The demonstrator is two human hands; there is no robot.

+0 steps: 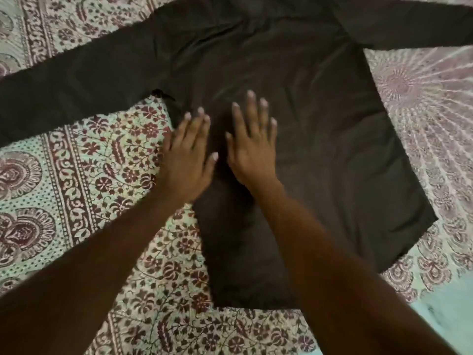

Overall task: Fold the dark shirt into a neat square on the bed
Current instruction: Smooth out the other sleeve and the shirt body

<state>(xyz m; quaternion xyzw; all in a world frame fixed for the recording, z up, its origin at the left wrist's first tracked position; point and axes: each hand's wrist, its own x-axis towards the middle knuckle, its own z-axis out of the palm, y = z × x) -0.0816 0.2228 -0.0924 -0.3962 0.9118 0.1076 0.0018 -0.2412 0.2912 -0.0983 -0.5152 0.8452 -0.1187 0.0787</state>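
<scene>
Hands flat on the spread shirt

Forearms come in from the bottom edge of your view, bare, and cross the patterned bedspread [107, 160] before they reach the cloth. Your left hand [188, 152] lies palm down with the fingers released and stretched forward; it sits at the left side seam of the dark shirt [320, 139], its outer edge over the floral print and its fingertips on the fabric. Your right hand [252, 147] is just beside it, also open and flat, fingers spread, pressed on the middle of the shirt's body. The two thumbs are near each other but apart. Neither hand grips anything.

Below your right forearm the hem of the shirt runs toward you, with one corner near the bottom centre and another out to the right. The shirt lies unfolded on the bed, its body angled so the hem is nearest you and the shoulders are farthest. Light creases cross the cloth above your fingertips.

Farther off, the left sleeve [66, 80] stretches out flat to the left edge of your view, and the right sleeve [414, 26] reaches to the upper right edge. The collar end is cut off at the top.
</scene>
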